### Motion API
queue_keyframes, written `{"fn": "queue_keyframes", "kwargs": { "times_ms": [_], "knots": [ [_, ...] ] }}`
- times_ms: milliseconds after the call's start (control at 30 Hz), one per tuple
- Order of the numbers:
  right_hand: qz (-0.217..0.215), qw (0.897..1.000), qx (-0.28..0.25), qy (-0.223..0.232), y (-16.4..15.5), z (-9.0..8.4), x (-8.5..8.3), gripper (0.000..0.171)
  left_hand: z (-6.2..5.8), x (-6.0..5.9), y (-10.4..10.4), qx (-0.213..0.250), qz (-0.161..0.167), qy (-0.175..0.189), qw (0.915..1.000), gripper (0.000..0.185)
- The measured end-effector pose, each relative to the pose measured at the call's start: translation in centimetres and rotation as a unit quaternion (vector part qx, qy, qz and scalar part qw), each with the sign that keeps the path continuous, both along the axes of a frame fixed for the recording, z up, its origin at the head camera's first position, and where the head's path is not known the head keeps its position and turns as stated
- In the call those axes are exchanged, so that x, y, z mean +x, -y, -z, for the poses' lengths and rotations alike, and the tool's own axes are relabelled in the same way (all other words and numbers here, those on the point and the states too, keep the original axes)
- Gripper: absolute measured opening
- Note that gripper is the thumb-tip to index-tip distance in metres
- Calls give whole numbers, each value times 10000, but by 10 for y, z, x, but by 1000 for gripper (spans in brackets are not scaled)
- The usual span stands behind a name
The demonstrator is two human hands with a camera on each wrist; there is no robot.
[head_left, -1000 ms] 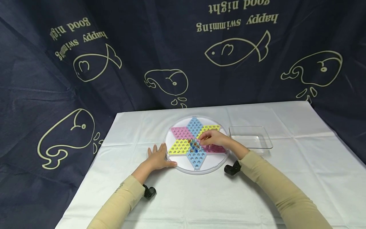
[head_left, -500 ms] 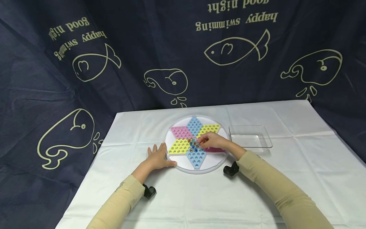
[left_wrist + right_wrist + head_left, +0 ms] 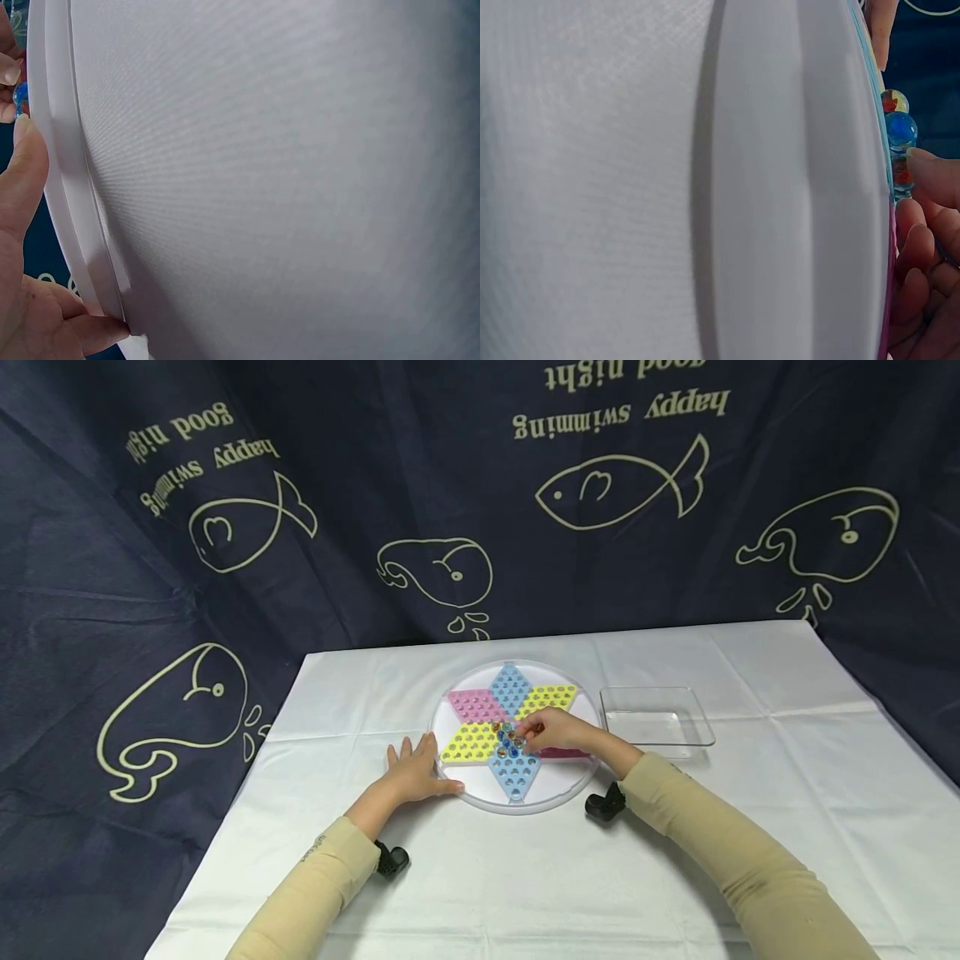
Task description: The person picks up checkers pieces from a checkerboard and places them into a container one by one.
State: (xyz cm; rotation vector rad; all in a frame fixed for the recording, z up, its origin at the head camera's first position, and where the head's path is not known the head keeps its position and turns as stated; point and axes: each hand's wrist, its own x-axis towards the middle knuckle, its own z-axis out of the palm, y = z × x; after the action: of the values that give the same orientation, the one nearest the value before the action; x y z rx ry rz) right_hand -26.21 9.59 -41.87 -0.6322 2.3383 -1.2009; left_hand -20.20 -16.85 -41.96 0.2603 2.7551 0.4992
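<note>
A round white Chinese checkers board (image 3: 474, 782) with a blue, yellow and pink star lies on the table. Several glass marbles (image 3: 503, 752) cluster near the star's centre, at the top of the near blue point. My right hand (image 3: 558, 731) is over the pink right point, fingers curled at the cluster's right edge. In the right wrist view its thumb (image 3: 934, 176) is against a red-patterned marble (image 3: 902, 171), beside a blue marble (image 3: 901, 130). My left hand (image 3: 412, 774) rests at the board's left rim with fingers spread; its thumb (image 3: 26, 172) touches the rim.
A clear rectangular container (image 3: 708, 742) stands just right of the board. White cloth (image 3: 525, 877) covers the table, and a dark curtain (image 3: 450, 460) with fish and whale drawings hangs behind it. Both wrists wear small black cameras (image 3: 604, 804).
My right hand has shifted slightly left and settled lower by the marbles' right edge. My left hand stays at the rim.
</note>
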Motion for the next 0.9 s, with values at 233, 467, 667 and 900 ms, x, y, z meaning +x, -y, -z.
{"fn": "queue_keyframes", "kwargs": {
  "times_ms": [233,467,667,900],
  "knots": [
    [-43,9999,56,-137,1,2,0,17,-1,1,-1,-36,-17,18,10000,106],
    [-34,9994,131,-332,2,5,1,15,1,0,0,-9,-26,8,10000,106],
    [-79,9983,181,-546,3,6,4,12,1,0,0,46,-29,7,10000,107],
    [-166,9982,157,-549,1,7,3,14,2,0,0,86,-51,3,9999,107]
  ]
}}
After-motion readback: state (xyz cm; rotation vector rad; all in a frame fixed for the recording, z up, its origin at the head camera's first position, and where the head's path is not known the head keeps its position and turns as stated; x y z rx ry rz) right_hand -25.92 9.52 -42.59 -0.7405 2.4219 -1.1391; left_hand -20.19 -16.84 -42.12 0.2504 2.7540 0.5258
